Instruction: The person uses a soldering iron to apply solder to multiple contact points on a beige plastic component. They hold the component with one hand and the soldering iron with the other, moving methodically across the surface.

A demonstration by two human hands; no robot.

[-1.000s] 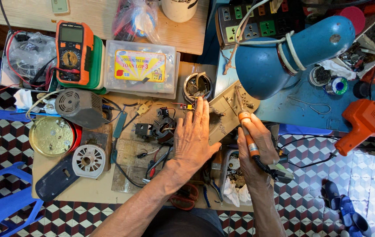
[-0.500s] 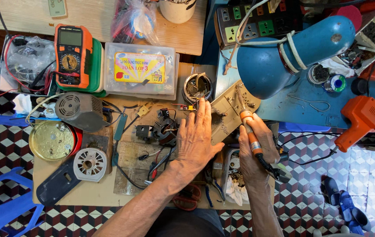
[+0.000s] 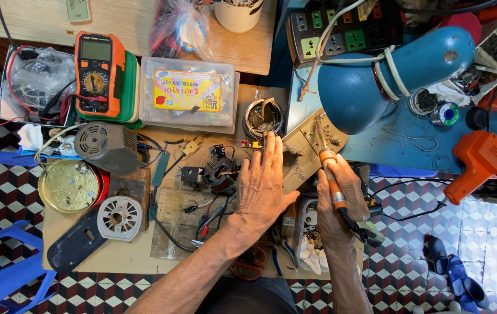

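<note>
Right hand [image 3: 341,200] grips the iron [image 3: 331,174]; left hand [image 3: 263,186] lies flat, holding nothing. Tin [image 3: 263,118] at 12 o'clock holds scraps; lidded box [image 3: 188,93] shows a card.

Bright, even light fills the bench. The blue lamp [image 3: 388,75] points down at the work, and daylight glares white off the floor tiles [image 3: 492,232] near right. Sharp throughout; shadows soft.

Single head view, straight down, close.
</note>
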